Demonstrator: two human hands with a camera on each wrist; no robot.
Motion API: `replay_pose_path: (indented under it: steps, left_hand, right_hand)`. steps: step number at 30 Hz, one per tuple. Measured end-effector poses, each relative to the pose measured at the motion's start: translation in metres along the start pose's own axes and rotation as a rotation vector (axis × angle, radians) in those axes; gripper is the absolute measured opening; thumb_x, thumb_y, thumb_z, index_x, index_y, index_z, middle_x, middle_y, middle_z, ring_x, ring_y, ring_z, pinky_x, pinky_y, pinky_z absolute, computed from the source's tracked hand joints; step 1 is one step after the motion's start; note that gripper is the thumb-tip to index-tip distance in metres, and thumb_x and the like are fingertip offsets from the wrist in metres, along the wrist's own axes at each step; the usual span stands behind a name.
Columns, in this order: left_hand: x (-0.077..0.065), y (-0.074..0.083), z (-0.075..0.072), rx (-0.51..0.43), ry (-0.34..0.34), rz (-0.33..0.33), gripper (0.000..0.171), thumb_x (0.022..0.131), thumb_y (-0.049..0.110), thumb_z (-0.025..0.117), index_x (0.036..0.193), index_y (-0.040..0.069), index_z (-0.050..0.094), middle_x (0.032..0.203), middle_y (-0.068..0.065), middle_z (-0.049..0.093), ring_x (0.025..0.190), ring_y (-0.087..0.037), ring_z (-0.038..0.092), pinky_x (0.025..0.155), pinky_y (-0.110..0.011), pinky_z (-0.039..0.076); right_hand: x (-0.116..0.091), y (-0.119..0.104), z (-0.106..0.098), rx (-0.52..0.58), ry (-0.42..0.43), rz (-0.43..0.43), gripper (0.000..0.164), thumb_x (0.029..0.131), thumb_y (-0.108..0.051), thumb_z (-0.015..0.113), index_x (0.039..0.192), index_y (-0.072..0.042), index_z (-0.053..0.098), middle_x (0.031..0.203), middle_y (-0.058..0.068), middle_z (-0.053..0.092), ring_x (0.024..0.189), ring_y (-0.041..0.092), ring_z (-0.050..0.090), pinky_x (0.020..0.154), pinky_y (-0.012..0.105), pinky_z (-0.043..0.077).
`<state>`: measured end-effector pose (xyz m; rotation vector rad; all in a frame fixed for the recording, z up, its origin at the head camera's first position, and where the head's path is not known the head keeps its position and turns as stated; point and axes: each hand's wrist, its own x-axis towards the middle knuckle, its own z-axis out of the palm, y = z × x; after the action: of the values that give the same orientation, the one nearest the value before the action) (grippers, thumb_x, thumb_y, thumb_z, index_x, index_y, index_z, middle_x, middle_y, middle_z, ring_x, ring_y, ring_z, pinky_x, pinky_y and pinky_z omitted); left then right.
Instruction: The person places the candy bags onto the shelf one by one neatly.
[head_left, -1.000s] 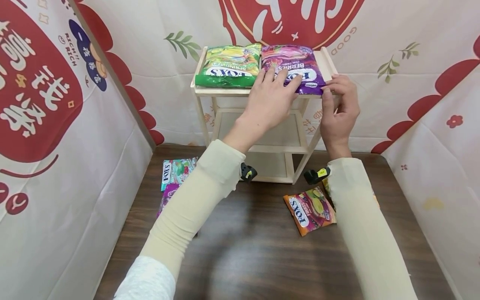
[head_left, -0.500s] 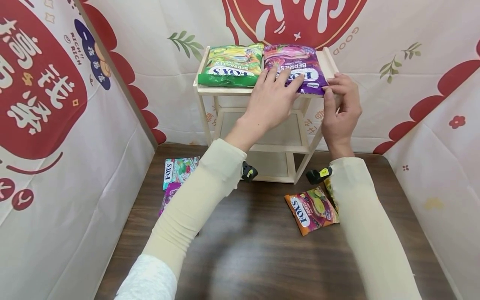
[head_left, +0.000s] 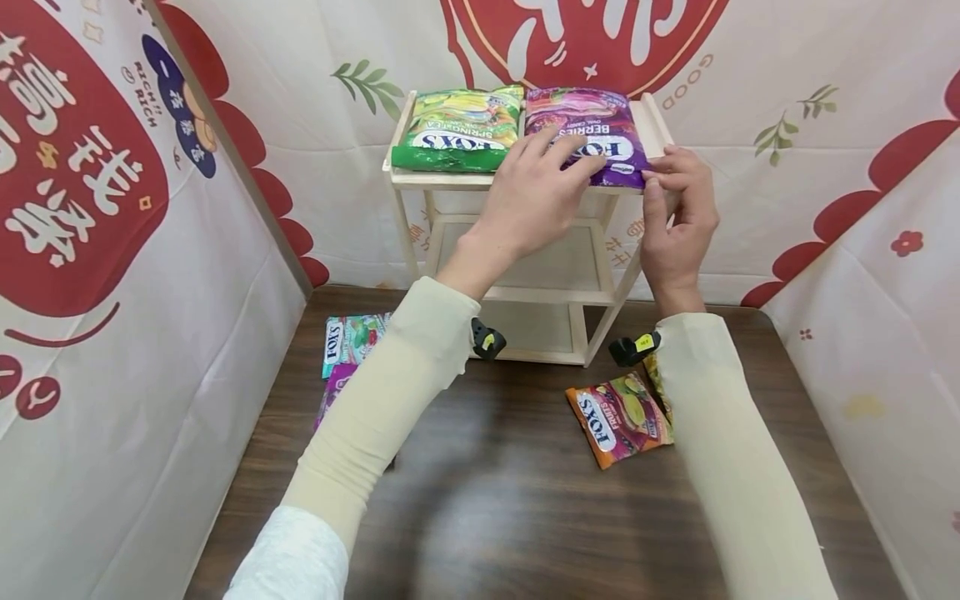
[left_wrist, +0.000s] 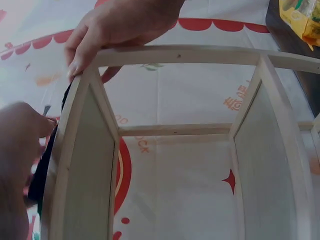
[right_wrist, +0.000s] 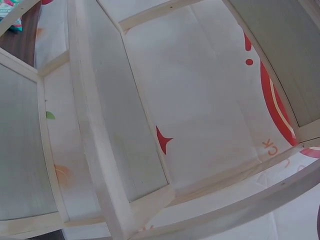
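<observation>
A purple Fox's Berries candy bag (head_left: 577, 108) lies on the top tier of a pale wooden shelf (head_left: 450, 180), beside a green Fox's Spring Tea candy bag (head_left: 457, 125). My left hand (head_left: 536, 196) reaches over the purple bag's front part, fingers slightly bent and touching it. At the bag's front right corner, my right hand (head_left: 681, 217) pinches the purple edge between thumb and fingers, close against the shelf corner. From below, the left wrist view has the right hand (left_wrist: 125, 27) at the shelf frame and the left hand (left_wrist: 20, 155) blurred.
On the dark wooden table (head_left: 510, 500) lie an orange Fox's Fruits bag (head_left: 618, 417) and a yellow bag (head_left: 656, 379) partly behind the right sleeve. A teal bag (head_left: 352, 337) and another purple bag (head_left: 335, 387) lie left. Printed cloth walls (head_left: 247, 350) enclose the table.
My left hand has drawn back slightly toward me and left, its fingers more bent over the purple bag. The right hand holds its place at the corner.
</observation>
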<state>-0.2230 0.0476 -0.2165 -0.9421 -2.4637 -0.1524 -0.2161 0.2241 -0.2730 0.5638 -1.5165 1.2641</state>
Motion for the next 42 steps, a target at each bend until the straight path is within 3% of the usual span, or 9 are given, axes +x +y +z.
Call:
replay_pose_path:
  steps: [3, 10, 13, 17, 21, 28, 35, 42]
  left_hand:
    - [-0.011, -0.009, 0.000, -0.085, 0.181, 0.088, 0.033, 0.101, 0.021, 0.044, 0.128, 0.019, 0.063, 0.131, -0.005, 0.057, 0.128, -0.023, 0.044, 0.109, -0.031, 0.029]
    - [-0.044, -0.019, 0.002, -0.298, 0.451, 0.229, 0.028, 0.097, 0.013, 0.051, 0.119, 0.009, 0.067, 0.116, -0.010, 0.063, 0.116, -0.023, 0.052, 0.105, -0.027, 0.032]
    - [-0.062, -0.018, 0.008, -0.339, 0.524, 0.268, 0.028, 0.094, 0.008, 0.053, 0.118, 0.007, 0.067, 0.114, -0.012, 0.064, 0.114, -0.026, 0.054, 0.104, -0.028, 0.034]
    - [-0.087, -0.013, 0.023, -0.393, 0.570, 0.282, 0.029, 0.089, 0.002, 0.056, 0.115, 0.005, 0.067, 0.112, -0.014, 0.065, 0.110, -0.029, 0.056, 0.102, -0.032, 0.037]
    - [-0.122, -0.007, 0.051, -0.458, 0.559, 0.235, 0.025, 0.088, 0.003, 0.059, 0.113, 0.004, 0.067, 0.108, -0.014, 0.065, 0.105, -0.029, 0.059, 0.099, -0.034, 0.041]
    - [-0.182, -0.011, 0.096, -0.436, 0.428, 0.090, 0.025, 0.092, 0.008, 0.057, 0.114, 0.008, 0.069, 0.107, -0.009, 0.066, 0.103, -0.025, 0.059, 0.090, -0.036, 0.046]
    - [-0.225, -0.019, 0.114, -0.399, 0.312, 0.015, 0.026, 0.090, 0.010, 0.059, 0.114, 0.010, 0.069, 0.108, -0.009, 0.066, 0.107, -0.027, 0.058, 0.089, -0.041, 0.046]
    - [-0.268, -0.032, 0.129, -0.390, 0.280, -0.138, 0.027, 0.087, 0.006, 0.064, 0.113, 0.007, 0.069, 0.106, -0.010, 0.065, 0.101, -0.028, 0.059, 0.089, -0.044, 0.047]
  right_hand:
    - [-0.001, 0.001, 0.001, 0.005, -0.002, 0.004, 0.027, 0.083, -0.008, 0.056, 0.086, 0.019, 0.055, 0.100, 0.030, 0.060, 0.113, 0.036, 0.052, 0.105, 0.043, 0.036]
    - [-0.001, 0.002, 0.001, -0.001, -0.004, 0.028, 0.027, 0.084, -0.008, 0.055, 0.088, 0.019, 0.054, 0.103, 0.024, 0.061, 0.115, 0.033, 0.050, 0.105, 0.042, 0.036]
    - [-0.002, 0.002, 0.002, -0.001, -0.004, 0.032, 0.025, 0.085, -0.007, 0.054, 0.088, 0.018, 0.055, 0.103, 0.025, 0.060, 0.115, 0.033, 0.050, 0.105, 0.042, 0.037]
    - [-0.002, 0.002, 0.001, -0.011, -0.007, 0.035, 0.024, 0.085, -0.006, 0.054, 0.090, 0.018, 0.055, 0.105, 0.023, 0.060, 0.116, 0.032, 0.050, 0.105, 0.042, 0.036]
    - [-0.003, 0.000, 0.001, -0.021, -0.017, 0.041, 0.025, 0.086, -0.008, 0.053, 0.091, 0.017, 0.055, 0.105, 0.020, 0.060, 0.117, 0.031, 0.050, 0.105, 0.041, 0.037]
    - [-0.003, 0.000, 0.003, -0.010, -0.016, 0.037, 0.027, 0.085, -0.009, 0.053, 0.091, 0.018, 0.054, 0.104, 0.019, 0.060, 0.116, 0.031, 0.049, 0.105, 0.042, 0.036]
    - [-0.005, 0.000, 0.006, -0.012, -0.024, 0.049, 0.028, 0.085, -0.009, 0.052, 0.092, 0.018, 0.053, 0.106, 0.019, 0.059, 0.118, 0.031, 0.048, 0.106, 0.041, 0.035]
    - [-0.006, -0.001, 0.006, -0.003, -0.002, 0.070, 0.027, 0.085, -0.008, 0.052, 0.091, 0.018, 0.052, 0.107, 0.020, 0.058, 0.119, 0.028, 0.047, 0.107, 0.040, 0.034]
